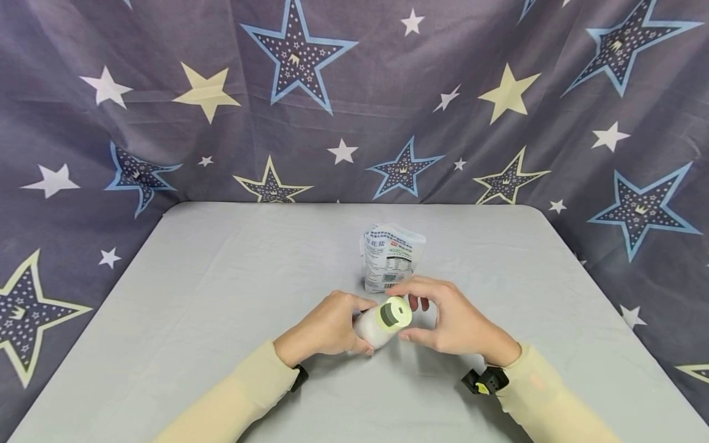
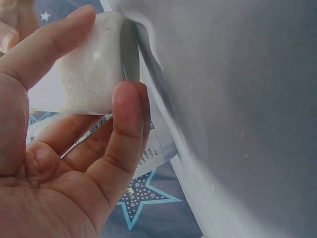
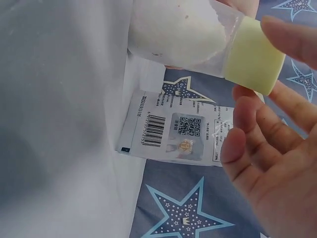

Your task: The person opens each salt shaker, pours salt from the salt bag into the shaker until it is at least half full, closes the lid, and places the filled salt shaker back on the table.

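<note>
My left hand grips a clear seasoning shaker around its body, thumb on the near side. White granules fill much of the shaker, as the left wrist view shows. The shaker leans to the right, its pale yellow cap tilted up and bearing a dark grey-green flap. Around the cap my right hand spreads its thumb and fingers, loosely bent. In the right wrist view its thumb and fingers lie on opposite sides of the cap, very near it; firm contact cannot be made out.
Just behind the hands a white printed salt bag stands upright on the grey-covered table. A dark curtain with stars hangs along the table's back and sides. Each wrist wears a black strapped device.
</note>
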The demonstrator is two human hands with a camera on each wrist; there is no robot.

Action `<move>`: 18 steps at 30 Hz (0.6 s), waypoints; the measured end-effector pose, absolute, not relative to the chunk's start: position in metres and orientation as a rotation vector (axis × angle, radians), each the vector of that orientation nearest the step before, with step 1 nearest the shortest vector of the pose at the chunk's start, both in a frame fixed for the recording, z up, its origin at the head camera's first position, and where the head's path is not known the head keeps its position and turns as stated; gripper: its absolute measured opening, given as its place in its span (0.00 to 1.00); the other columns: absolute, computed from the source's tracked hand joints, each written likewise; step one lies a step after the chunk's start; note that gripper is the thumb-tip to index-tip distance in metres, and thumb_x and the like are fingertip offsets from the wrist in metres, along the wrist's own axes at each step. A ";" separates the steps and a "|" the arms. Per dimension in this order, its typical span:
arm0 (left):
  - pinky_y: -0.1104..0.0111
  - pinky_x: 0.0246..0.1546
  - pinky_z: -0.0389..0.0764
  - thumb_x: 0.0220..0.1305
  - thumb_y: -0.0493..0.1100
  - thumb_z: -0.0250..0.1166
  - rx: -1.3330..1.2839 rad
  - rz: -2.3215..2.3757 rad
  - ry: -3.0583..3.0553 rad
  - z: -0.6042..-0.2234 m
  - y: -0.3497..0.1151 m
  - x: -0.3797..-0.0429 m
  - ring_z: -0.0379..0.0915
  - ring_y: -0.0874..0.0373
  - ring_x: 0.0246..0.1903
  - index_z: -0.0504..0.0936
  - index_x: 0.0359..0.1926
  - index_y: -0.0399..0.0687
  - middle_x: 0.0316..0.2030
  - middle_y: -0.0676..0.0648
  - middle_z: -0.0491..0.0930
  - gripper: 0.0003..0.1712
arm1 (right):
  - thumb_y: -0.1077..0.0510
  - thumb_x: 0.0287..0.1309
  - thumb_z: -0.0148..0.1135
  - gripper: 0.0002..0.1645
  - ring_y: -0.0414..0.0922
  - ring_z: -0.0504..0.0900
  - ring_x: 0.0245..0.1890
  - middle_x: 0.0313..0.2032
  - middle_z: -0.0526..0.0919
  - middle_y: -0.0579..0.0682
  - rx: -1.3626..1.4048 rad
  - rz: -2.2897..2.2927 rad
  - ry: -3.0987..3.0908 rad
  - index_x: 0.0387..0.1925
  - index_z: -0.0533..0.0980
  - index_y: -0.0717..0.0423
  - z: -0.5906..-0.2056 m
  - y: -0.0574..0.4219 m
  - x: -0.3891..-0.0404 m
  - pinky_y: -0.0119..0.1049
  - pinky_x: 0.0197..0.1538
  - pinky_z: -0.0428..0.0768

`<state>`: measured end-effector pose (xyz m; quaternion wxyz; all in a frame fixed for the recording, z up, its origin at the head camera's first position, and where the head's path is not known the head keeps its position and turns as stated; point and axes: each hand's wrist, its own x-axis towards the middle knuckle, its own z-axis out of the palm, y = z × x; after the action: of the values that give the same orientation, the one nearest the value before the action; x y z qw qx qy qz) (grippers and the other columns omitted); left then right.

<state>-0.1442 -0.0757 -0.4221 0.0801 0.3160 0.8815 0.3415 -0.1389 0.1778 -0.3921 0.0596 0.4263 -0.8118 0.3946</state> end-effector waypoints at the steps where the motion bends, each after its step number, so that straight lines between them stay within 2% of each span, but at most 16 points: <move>1: 0.66 0.43 0.79 0.36 0.42 0.88 0.947 1.020 2.638 -0.422 -0.076 -0.144 0.80 0.63 0.38 0.89 0.49 0.53 0.40 0.57 0.88 0.33 | 0.61 0.43 0.84 0.39 0.37 0.74 0.35 0.37 0.80 0.39 1.295 1.194 -2.452 0.60 0.79 0.45 -0.392 0.177 -0.139 0.38 0.36 0.76; 7: 0.66 0.42 0.79 0.36 0.42 0.89 0.935 1.018 2.639 -0.422 -0.076 -0.144 0.80 0.63 0.38 0.89 0.50 0.52 0.40 0.56 0.88 0.33 | 0.63 0.45 0.83 0.37 0.36 0.74 0.35 0.36 0.79 0.38 1.281 1.182 -2.445 0.59 0.80 0.43 -0.395 0.176 -0.139 0.35 0.36 0.74; 15: 0.65 0.42 0.79 0.36 0.43 0.89 0.923 1.023 2.631 -0.422 -0.076 -0.145 0.80 0.63 0.38 0.89 0.50 0.52 0.40 0.56 0.88 0.34 | 0.56 0.47 0.83 0.29 0.43 0.77 0.33 0.35 0.80 0.37 1.243 1.173 -2.456 0.52 0.82 0.43 -0.396 0.174 -0.139 0.40 0.34 0.75; 18: 0.65 0.42 0.79 0.36 0.43 0.89 0.930 1.022 2.634 -0.422 -0.076 -0.145 0.80 0.64 0.38 0.89 0.50 0.52 0.40 0.56 0.88 0.34 | 0.53 0.47 0.83 0.25 0.40 0.76 0.33 0.35 0.80 0.35 1.214 1.165 -2.484 0.48 0.82 0.41 -0.396 0.174 -0.139 0.38 0.33 0.74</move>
<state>-0.1446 -0.0757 -0.4216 0.0834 0.3115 0.8825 0.3424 -0.1386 0.1738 -0.3959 0.0707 0.4036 -0.8258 0.3874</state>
